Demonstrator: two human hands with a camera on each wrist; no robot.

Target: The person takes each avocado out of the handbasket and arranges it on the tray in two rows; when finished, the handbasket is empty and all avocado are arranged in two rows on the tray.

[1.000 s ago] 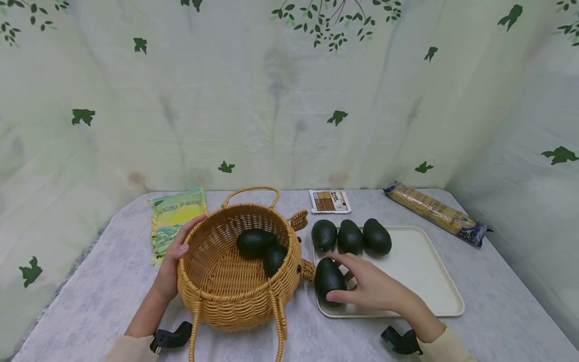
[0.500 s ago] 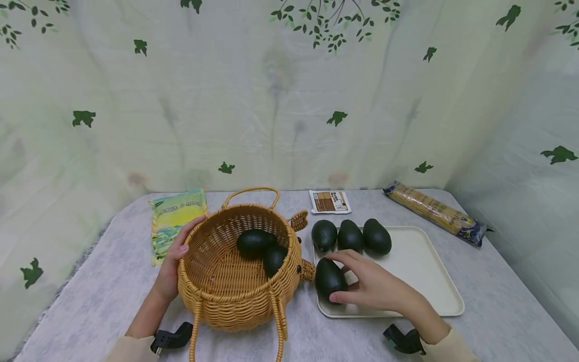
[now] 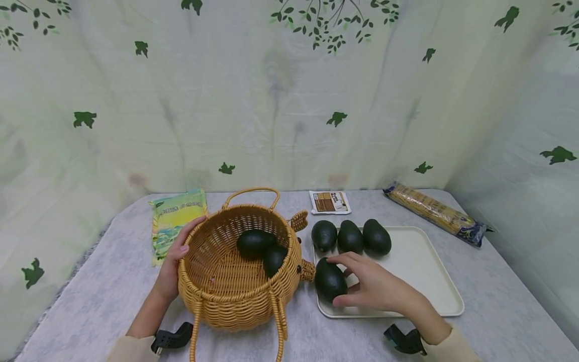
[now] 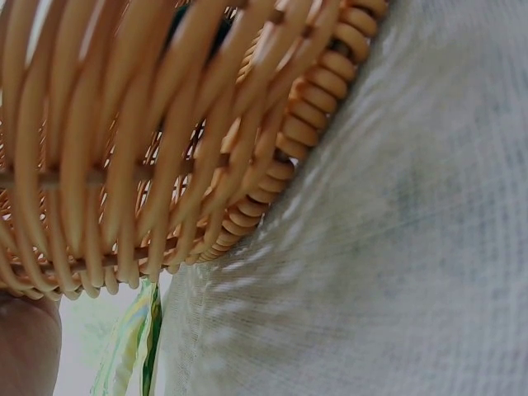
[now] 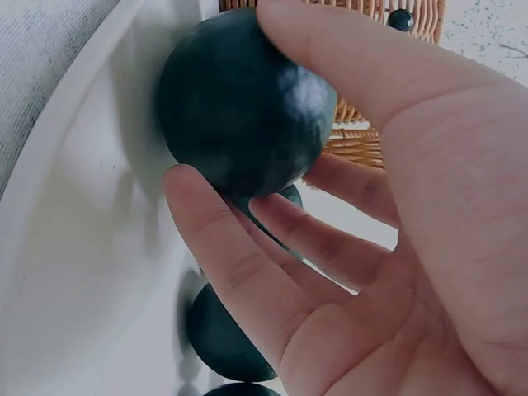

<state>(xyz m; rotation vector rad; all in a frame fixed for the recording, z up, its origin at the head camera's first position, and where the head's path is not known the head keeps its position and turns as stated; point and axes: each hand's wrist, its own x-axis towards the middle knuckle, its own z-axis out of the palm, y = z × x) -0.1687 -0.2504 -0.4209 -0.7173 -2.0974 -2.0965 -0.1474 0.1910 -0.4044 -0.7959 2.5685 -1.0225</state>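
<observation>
My left hand point(image 3: 174, 259) holds the left side of a round wicker basket point(image 3: 235, 314), its thumb at the rim. The basket has looped handles and an animal face on its right side. Two dark green avocados point(image 3: 256, 243) lie inside it. My right hand point(image 3: 373, 284) grips another avocado point(image 3: 330, 280) at the near left corner of a cream tray point(image 3: 420, 271), thumb on the near side and fingers at the far side. In the right wrist view, that avocado point(image 5: 239, 99) sits between thumb and fingertips. Three more avocados point(image 3: 350, 237) stand in a row along the tray's far left edge.
A yellow-green packet point(image 3: 177, 221) lies behind my left hand. At the back of the table are a small brown-and-white packet point(image 3: 330, 201) and a long pack of noodles point(image 3: 434, 212). A printed cloth point(image 3: 280, 100) hangs behind and at both sides.
My right thumb has shifted slightly right along the avocado, which stays in place on the tray. My left hand and the basket have not visibly moved.
</observation>
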